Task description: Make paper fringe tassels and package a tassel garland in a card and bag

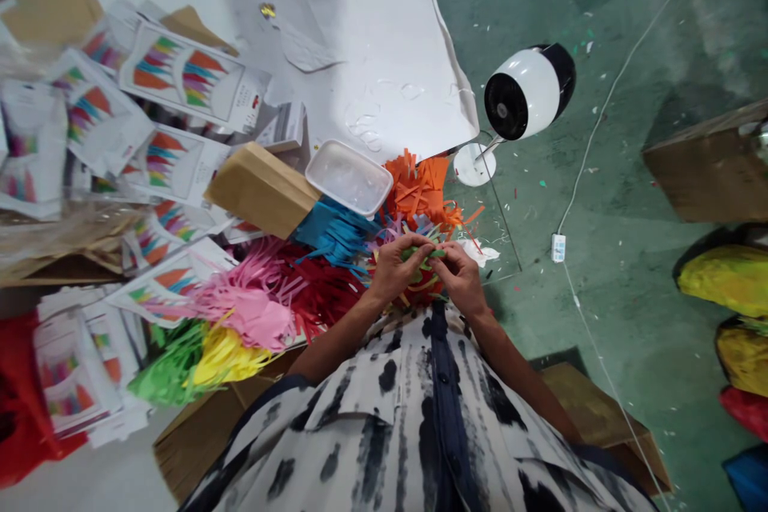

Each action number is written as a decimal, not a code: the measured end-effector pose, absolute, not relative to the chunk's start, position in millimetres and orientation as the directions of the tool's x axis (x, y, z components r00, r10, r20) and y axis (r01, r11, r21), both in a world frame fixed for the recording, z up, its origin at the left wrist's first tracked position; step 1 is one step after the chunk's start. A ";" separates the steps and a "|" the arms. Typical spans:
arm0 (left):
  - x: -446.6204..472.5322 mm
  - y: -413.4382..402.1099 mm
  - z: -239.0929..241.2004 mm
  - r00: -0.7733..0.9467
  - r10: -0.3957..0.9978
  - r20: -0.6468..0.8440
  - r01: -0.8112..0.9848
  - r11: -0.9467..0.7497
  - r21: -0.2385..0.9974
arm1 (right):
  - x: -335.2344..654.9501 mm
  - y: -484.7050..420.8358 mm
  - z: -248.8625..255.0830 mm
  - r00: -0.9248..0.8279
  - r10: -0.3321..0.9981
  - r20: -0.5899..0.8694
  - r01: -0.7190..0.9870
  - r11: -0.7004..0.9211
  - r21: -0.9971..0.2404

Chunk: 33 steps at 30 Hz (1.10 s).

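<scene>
Two-handed: pinching green paper (433, 254) between left hand (393, 268) and right hand (461, 278), probably for fine control, near orange strips (418, 186) seemingly placed handy.

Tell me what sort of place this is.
Likely a workshop or packing room: an orange fringed bundle and a pink fringed bundle lie near printed packets, and a cardboard box stands on the green floor.

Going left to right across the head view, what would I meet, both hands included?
Bright green fringed paper bundle, blue fringed paper bundle, left hand, right hand, white rectangular power socket block, brown cardboard box at the right edge.
</scene>
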<state>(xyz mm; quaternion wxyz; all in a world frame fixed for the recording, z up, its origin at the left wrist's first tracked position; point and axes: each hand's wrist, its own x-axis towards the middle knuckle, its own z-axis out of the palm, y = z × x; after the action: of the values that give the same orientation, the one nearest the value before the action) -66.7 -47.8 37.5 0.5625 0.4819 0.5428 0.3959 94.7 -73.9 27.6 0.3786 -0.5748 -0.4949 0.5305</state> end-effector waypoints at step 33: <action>-70.1 -48.4 14.0 0.294 0.894 0.339 0.607 -0.448 0.656 | 94.0 -74.4 25.1 -0.060 0.964 -0.258 0.081 -0.253 -0.964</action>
<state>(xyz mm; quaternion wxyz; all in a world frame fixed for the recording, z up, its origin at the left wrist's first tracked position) -70.1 -48.4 14.0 0.2071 0.7772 0.4826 0.3466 94.0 -74.4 25.1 0.3950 -0.5604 -0.4665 0.5589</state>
